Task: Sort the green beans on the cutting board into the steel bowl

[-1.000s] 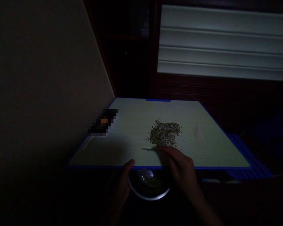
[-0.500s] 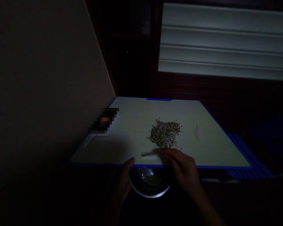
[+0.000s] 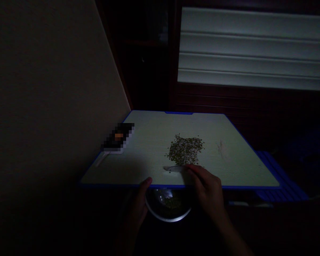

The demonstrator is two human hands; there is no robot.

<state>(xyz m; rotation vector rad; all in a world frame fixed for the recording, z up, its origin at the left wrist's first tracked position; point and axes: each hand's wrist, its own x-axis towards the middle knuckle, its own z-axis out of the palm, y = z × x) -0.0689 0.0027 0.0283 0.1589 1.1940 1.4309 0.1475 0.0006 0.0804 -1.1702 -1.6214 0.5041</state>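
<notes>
A blade (image 3: 176, 169) is pinched by the right hand (image 3: 209, 186) between the seeds (image 3: 185, 149) and the near edge of the table (image 3: 149, 131); wide room is seen toward the far edge. The left hand (image 3: 141, 202) is placed at the near edge, beside a bowl (image 3: 170, 219); its grip cannot be told.

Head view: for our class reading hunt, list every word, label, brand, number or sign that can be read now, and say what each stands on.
None can be read.
Phone-like device: its face is pixelated, so any text there is lost.
Blue-edged board, bowl and blade-like tool: no lettering shows, though the dim light could hide small marks.
</notes>
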